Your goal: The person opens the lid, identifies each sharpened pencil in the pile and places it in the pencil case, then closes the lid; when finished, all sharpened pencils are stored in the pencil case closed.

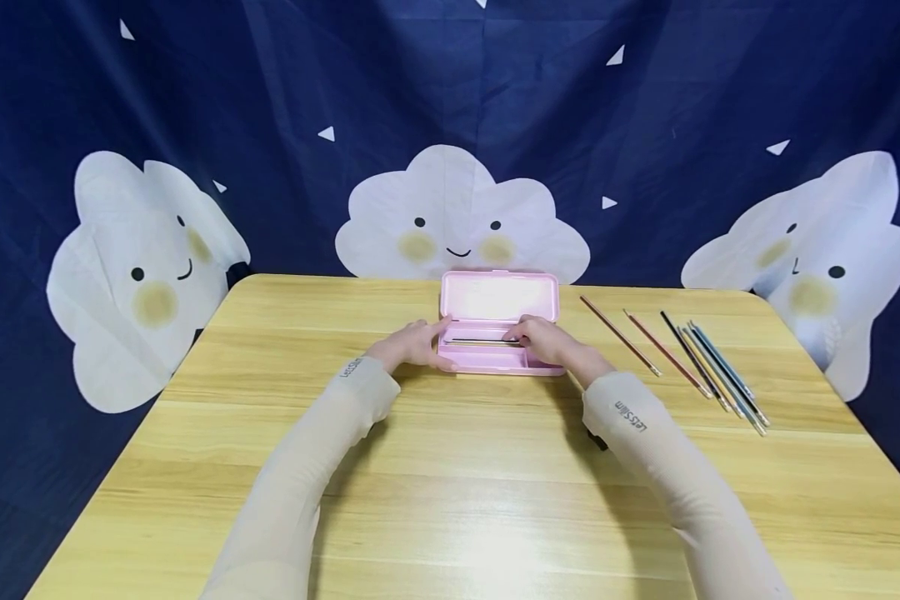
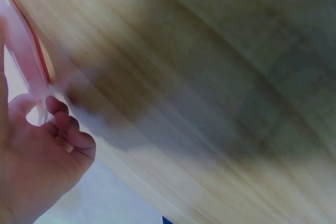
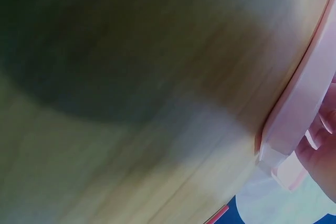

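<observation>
My cream sleeves [image 1: 273, 500] are nearest the lens, both stretched over the counter [image 1: 465, 483]. Left hand [image 1: 414, 343]: thumb and fingers curled round the left end of the pink pencil case [image 1: 487, 371]. Right hand [image 1: 551, 342]: fingers bent down into the case at the right ends of a dark and a tan pencil [image 1: 480, 342]; can't tell if they pinch or just press.

That pair lies lengthwise near the ridge between rear and front sections. To do this well, I'd brace with the left, lower both ends level and tuck them behind the ridge, so nothing catches the lid [image 1: 498, 297]. Main risk, I reckon: pressing one end and levering up the other.

Lid's tipped back, near the counter's far edge. Right of the case, apart from it: brown pencil [image 1: 620, 335], red pencil [image 1: 667, 353], then a tight fan of black and blue ones. Counter's pale wood grain, glare patch on my side, arm shadows across it. Behind: navy curtain [image 1: 405, 92], smiling white clouds [image 1: 457, 196], small white triangles.
</observation>
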The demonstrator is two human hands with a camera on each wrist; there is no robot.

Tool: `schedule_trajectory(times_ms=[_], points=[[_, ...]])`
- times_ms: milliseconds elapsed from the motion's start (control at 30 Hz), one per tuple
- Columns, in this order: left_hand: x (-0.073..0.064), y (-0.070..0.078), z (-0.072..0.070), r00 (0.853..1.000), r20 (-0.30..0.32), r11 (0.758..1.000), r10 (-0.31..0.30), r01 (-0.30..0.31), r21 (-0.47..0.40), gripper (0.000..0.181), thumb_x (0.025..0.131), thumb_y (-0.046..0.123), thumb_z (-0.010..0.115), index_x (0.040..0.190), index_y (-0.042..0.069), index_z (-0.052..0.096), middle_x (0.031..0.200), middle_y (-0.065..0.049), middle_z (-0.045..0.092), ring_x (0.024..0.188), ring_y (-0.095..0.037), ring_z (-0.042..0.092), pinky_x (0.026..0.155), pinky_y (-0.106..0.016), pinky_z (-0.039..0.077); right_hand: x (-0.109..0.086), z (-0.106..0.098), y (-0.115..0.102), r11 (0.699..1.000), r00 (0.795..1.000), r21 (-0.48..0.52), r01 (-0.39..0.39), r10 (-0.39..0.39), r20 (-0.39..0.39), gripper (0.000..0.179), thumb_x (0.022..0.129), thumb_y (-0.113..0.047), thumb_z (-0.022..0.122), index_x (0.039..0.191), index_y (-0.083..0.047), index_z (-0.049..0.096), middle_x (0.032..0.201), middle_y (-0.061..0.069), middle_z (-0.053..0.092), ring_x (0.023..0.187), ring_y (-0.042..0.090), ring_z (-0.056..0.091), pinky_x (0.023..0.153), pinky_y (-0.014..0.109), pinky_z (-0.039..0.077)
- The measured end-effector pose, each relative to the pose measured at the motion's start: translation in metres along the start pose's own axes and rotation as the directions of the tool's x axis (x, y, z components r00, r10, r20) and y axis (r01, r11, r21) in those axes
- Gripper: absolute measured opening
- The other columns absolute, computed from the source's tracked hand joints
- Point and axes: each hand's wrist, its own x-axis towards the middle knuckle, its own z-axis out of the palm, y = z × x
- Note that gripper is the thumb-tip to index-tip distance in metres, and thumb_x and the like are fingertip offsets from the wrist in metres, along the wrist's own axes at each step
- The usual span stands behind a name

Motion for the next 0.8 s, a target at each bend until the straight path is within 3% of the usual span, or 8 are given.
schedule_trajectory(times_ms=[167, 400, 800], points=[[0.0, 0.001, 0.0, 1.0, -0.001, 1.0, 0.014, -0.014, 0.006, 0.102, 0.072, 0.057, 0.067, 0.148, 0.024, 0.006, 0.146, -0.026, 0.02, 0.135, -0.036, 0.018, 0.108, -0.049, 0.019, -0.002, -0.001, 0.001, 0.998, 1.0, 0.059, -0.02, 0.02, -0.009, 0.032, 0.08, 0.013, 0.048, 0.104, 0.002, 0.067, 0.082, 0.011, 0.058, 0.078, 0.022, 0.053, 0.081, 0.038, 0.046], [-0.001, -0.001, -0.001, 1.0, -0.016, 1.0, 0.027, -0.027, 0.017, 0.102, 0.072, 0.056, 0.068, 0.148, 0.023, 0.007, 0.144, -0.027, 0.023, 0.133, -0.036, 0.022, 0.108, -0.048, 0.021, -0.011, -0.006, 0.006, 0.992, 0.996, 0.127, 0.003, 0.008, -0.093, 0.027, 0.08, 0.013, 0.049, 0.102, 0.009, 0.064, 0.084, 0.017, 0.062, 0.084, 0.03, 0.058, 0.079, 0.041, 0.047], [-0.001, -0.001, -0.001, 0.999, -0.02, 0.998, 0.043, -0.043, 0.045, 0.101, 0.074, 0.054, 0.067, 0.148, 0.021, 0.006, 0.141, -0.027, 0.028, 0.13, -0.035, 0.028, 0.107, -0.046, 0.024, -0.035, -0.018, 0.018, 0.981, 0.991, 0.194, -0.019, 0.044, -0.127, 0.024, 0.083, 0.011, 0.053, 0.106, 0.013, 0.059, 0.082, 0.016, 0.059, 0.08, 0.027, 0.053, 0.076, 0.041, 0.045]])
